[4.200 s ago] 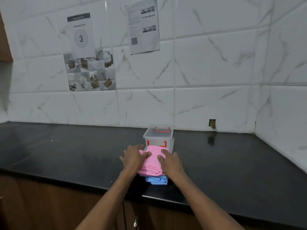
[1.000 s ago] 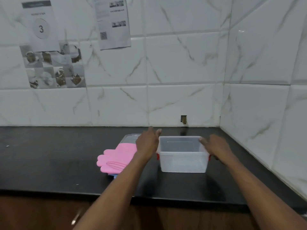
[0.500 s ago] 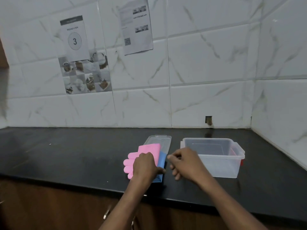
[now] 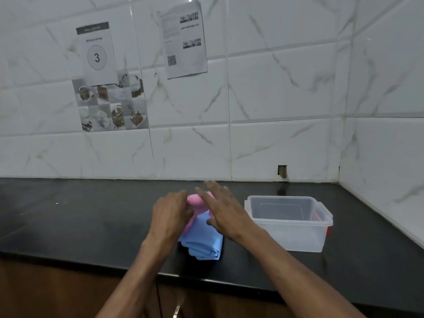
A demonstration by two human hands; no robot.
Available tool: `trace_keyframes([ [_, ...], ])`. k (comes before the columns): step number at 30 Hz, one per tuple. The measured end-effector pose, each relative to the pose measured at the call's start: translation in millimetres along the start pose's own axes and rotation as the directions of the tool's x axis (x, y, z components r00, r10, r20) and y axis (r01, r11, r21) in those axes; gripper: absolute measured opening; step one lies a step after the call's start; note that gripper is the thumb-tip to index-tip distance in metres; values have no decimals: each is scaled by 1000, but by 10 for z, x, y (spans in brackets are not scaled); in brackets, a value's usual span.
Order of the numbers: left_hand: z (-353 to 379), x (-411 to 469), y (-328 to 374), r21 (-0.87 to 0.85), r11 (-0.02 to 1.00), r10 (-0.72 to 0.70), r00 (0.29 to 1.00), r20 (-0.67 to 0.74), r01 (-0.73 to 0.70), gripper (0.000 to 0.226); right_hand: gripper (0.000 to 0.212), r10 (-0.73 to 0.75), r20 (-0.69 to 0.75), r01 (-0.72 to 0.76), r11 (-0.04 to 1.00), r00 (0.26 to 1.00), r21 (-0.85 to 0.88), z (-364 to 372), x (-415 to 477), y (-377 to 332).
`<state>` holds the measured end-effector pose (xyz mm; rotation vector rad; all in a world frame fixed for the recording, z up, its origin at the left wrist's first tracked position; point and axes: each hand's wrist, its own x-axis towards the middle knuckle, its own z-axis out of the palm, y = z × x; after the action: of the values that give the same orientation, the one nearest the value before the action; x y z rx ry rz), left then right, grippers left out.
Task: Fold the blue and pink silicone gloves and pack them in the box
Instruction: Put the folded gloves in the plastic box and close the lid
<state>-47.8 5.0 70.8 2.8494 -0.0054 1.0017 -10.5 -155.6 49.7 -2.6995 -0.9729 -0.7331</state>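
The pink glove (image 4: 196,204) lies on top of the blue glove (image 4: 203,241) on the black counter (image 4: 91,221), in the middle near its front edge. My left hand (image 4: 171,215) grips the pink glove's left side, with a fold of it raised between my hands. My right hand (image 4: 221,208) rests flat with spread fingers over both gloves. The clear plastic box (image 4: 289,222) with red clips stands open and empty just to the right of my right hand. My hands hide most of the pink glove.
White tiled walls meet in a corner at the back right, behind the box. The box's lid is hidden behind my hands. Papers hang on the back wall. Wooden cabinet doors (image 4: 57,292) run below the counter's front edge.
Over four seconds the box went from behind the gloves to their right, lid off. Since half a second ago the pink glove's fingers have been folded in and my right hand now lies flat on the gloves.
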Motion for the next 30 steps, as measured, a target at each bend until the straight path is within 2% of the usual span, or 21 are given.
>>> trace_keyframes([
  [3, -256, 97, 0, -78, 990, 116, 993, -2, -116, 14, 55, -12, -109, 29, 987, 994, 155, -263, 39, 2],
  [5, -390, 118, 70, -137, 970, 203, 979, 6, -200, 15, 39, 30, -104, -13, 986, 994, 165, -499, 11, 59],
  [8, -451, 145, 249, -261, 915, 315, 949, -16, -308, 4, 30, 43, -169, -47, 999, 985, -20, -804, -87, 258],
  [10, -428, 204, 431, -285, 875, 398, 917, -34, -391, 22, 24, 55, -232, -81, 991, 971, -107, -962, -176, 408],
  [12, -338, 338, 657, -213, 866, 440, 892, -102, -452, 36, 20, 70, -317, -129, 977, 946, -170, -1077, -266, 580],
  [14, -235, 470, 941, -151, 868, 437, 872, -223, -473, 25, 19, 40, -395, -156, 952, 918, -264, -1150, -360, 773],
  [17, -41, 612, 1363, -56, 843, 485, 801, -350, -535, 18, 26, -10, -430, -186, 892, 903, -412, -1172, -491, 1059],
  [19, 150, 644, 1543, -27, 807, 550, 768, -329, -590, 26, 31, -5, -378, -178, 876, 926, -448, -1133, -578, 1245],
  [23, 621, 551, 1674, -127, 726, 670, 737, -92, -676, 29, 37, 72, -88, -102, 906, 994, -411, -858, -791, 1545],
  [26, 789, 517, 1670, -262, 706, 680, 734, -10, -658, 25, 36, 181, 41, -166, 956, 983, -243, -695, -871, 1644],
  [30, 764, 654, 1705, -331, 755, 648, 723, 240, -566, 34, 45, 266, 238, -222, 955, 934, -199, -690, -743, 1697],
])
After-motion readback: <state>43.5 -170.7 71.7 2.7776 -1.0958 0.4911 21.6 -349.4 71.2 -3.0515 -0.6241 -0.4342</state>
